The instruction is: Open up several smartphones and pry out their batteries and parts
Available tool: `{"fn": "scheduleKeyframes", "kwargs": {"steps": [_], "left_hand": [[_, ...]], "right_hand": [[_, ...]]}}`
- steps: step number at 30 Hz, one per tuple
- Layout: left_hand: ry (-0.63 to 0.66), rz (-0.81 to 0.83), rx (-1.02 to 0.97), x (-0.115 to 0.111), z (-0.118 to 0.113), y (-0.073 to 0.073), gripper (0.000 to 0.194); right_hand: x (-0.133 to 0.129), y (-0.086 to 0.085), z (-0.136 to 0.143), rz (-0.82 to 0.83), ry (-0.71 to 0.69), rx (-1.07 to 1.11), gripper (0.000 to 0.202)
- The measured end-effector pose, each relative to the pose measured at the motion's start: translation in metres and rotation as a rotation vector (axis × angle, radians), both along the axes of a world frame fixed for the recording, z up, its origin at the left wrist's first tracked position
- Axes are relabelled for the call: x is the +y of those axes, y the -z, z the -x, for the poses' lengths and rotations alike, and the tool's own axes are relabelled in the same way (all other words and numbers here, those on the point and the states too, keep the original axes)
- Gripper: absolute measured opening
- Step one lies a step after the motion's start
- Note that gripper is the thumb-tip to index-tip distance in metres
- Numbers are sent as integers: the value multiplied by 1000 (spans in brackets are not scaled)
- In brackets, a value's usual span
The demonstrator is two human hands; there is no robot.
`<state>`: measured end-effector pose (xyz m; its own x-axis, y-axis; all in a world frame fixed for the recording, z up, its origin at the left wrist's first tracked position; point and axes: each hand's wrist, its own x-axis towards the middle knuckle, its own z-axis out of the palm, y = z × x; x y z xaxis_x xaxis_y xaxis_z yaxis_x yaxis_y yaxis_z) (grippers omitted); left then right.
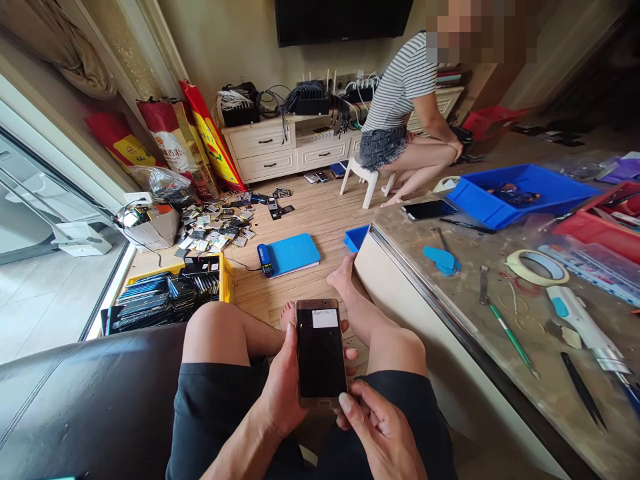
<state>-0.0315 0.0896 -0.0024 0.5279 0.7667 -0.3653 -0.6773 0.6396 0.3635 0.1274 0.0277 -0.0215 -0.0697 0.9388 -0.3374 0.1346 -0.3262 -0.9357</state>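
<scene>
"Where's the gold-framed, black-screened rectangular phone (321, 355)?"

"Near, at centre: the left hand (281, 390) cradles it, the right hand (377, 420) pinches its lower right corner."

"What's done?"

"A white paper label (325, 319) is on; the phone looks unlit. What's left, I can't tell."

Living room: daylight enters from the left.
Wood-plank floor (300, 217) extends to a beige wall (240, 40) carrying a flat-screen television (343, 20); a cream drawer cabinet (310, 157) stands below. A glass panel (35, 287) and bunched brown curtain (55, 40) line the left side. A black leather sofa (90, 400) occupies lower left; a brown-topped table (480, 327) stands right.
</scene>
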Motion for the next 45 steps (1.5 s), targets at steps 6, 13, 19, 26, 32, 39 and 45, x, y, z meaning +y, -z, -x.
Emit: {"fn": "scheduleKeyframes", "kwargs": {"steps": [6,13,19,26,32,39,45], "left_hand": [[10,-10,-29,2,-1,-3,93],[0,14,36,4,-3,-4,91],[-3,54,104,2,-4,-8,93],[5,87,118,3,-5,-10,99],[26,48,68,4,-4,-11,100],[31,26,47,3,-5,-9,97],[-10,0,58,3,-5,-7,93]], "right_hand": [[1,-3,0,-8,-4,0,54],[-1,-1,-1,-97,-9,-14,48],[-4,1,-1,-126,-17,-14,46],[-3,0,-4,-143,-27,-20,46],[-3,-4,-3,-106,-26,-17,46],[-3,-6,-2,-97,-20,-6,47],[-3,-5,-2,-96,-5,1,44]]}}
